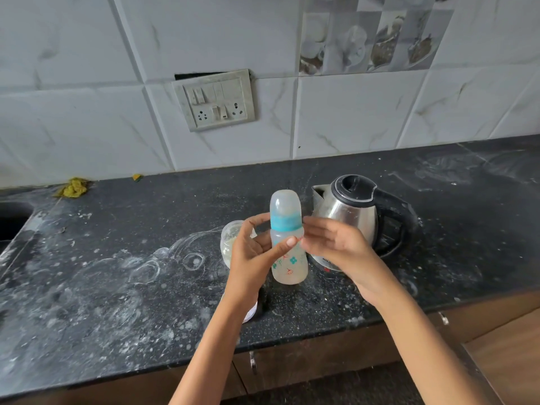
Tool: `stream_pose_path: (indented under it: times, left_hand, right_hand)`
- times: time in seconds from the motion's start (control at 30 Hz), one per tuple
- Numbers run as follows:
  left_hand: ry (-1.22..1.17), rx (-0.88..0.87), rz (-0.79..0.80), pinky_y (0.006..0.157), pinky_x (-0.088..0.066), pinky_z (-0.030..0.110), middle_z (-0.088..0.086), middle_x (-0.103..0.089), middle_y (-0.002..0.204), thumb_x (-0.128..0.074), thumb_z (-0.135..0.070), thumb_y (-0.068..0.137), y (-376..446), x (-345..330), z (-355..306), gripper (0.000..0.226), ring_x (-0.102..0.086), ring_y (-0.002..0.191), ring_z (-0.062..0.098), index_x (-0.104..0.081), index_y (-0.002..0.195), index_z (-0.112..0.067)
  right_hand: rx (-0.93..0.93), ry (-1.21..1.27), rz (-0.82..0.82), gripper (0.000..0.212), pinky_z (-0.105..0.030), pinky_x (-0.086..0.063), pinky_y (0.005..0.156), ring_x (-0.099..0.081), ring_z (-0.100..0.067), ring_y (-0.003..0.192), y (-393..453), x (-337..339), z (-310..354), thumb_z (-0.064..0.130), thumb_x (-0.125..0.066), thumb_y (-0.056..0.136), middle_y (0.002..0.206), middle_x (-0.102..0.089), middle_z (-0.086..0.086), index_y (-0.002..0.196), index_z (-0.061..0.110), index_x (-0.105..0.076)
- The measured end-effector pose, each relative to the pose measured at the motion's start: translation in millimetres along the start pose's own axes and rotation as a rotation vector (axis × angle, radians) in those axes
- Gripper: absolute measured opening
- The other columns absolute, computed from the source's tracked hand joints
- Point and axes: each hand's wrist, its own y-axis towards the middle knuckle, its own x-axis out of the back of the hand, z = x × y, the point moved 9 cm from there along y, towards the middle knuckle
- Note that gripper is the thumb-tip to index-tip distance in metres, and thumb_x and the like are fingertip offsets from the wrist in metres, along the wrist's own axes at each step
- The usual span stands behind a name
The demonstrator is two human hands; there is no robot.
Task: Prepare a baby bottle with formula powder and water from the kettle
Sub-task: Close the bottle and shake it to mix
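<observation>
A clear baby bottle (287, 247) with a blue collar, a domed cap and small flower prints stands upright above the dark counter (117, 273). My left hand (254, 252) grips its body, the thumb across the front. My right hand (336, 247) is beside the bottle on the right, fingers straight and loosely spread, their tips near the collar. Behind it on the right stands a steel kettle (350, 211) with a black lid and handle. A small clear jar (229, 241) holding pale powder sits behind my left hand, partly hidden.
The counter is dusted with white powder and ring marks. A sink (11, 220) cuts into its far left. A yellow cloth scrap (73, 187) lies by the tiled wall. A switchboard (216, 100) hangs on the wall. A white lid (251, 312) peeks out under my left forearm. Cabinet drawers run below the front edge.
</observation>
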Motion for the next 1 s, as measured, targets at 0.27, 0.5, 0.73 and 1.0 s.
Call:
stream_pose_path:
  times: [0.27, 0.5, 0.73, 1.0]
  left_hand:
    - [0.061, 0.027, -0.032, 0.077, -0.059, 0.029, 0.007, -0.076, 0.099, -0.087, -0.021, 0.062, 7.3, -18.3, -7.8, 0.055, -0.073, 0.093, 0.022, -0.063, 0.109, -0.007]
    - [0.557, -0.229, -0.218, 0.069, -0.054, 0.012, -0.023, -0.073, 0.083, -0.088, -0.049, 0.056, 8.4, -17.1, -49.3, 0.043, -0.067, 0.083, -0.009, -0.069, 0.092, -0.034]
    - [0.325, -0.050, -0.041, 0.069, -0.059, 0.033, 0.000, -0.077, 0.089, -0.086, -0.026, 0.063, 20.3, -20.3, -40.7, 0.036, -0.074, 0.086, 0.016, -0.075, 0.094, -0.015]
    - [0.268, 0.070, 0.236, 0.082, -0.058, 0.034, 0.012, -0.075, 0.100, -0.078, -0.013, 0.076, 19.4, -35.7, -36.2, 0.034, -0.072, 0.093, 0.023, -0.069, 0.108, -0.004]
  right_hand:
    - [0.178, -0.388, -0.402, 0.054, -0.026, -0.058, 0.078, -0.068, 0.000, 0.092, -8.7, 1.9, 5.9, 0.033, -0.088, 0.063, 0.098, -0.071, 0.012, 0.107, 0.025, -0.059]
    - [0.309, -0.451, -0.535, 0.048, -0.038, -0.059, 0.071, -0.070, -0.005, 0.083, -17.4, 5.8, 21.1, 0.035, -0.088, 0.067, 0.091, -0.076, 0.007, 0.106, 0.017, -0.068]
    - [0.269, -0.197, -0.349, 0.044, -0.028, -0.061, 0.067, -0.075, -0.011, 0.080, -13.6, 2.3, 31.8, 0.034, -0.091, 0.059, 0.084, -0.079, 0.005, 0.098, 0.021, -0.074]
    - [0.057, 0.139, -0.076, 0.033, -0.017, -0.054, 0.060, -0.073, -0.009, 0.075, -3.5, -4.9, 12.1, 0.017, -0.085, 0.052, 0.080, -0.079, 0.000, 0.084, 0.019, -0.078]
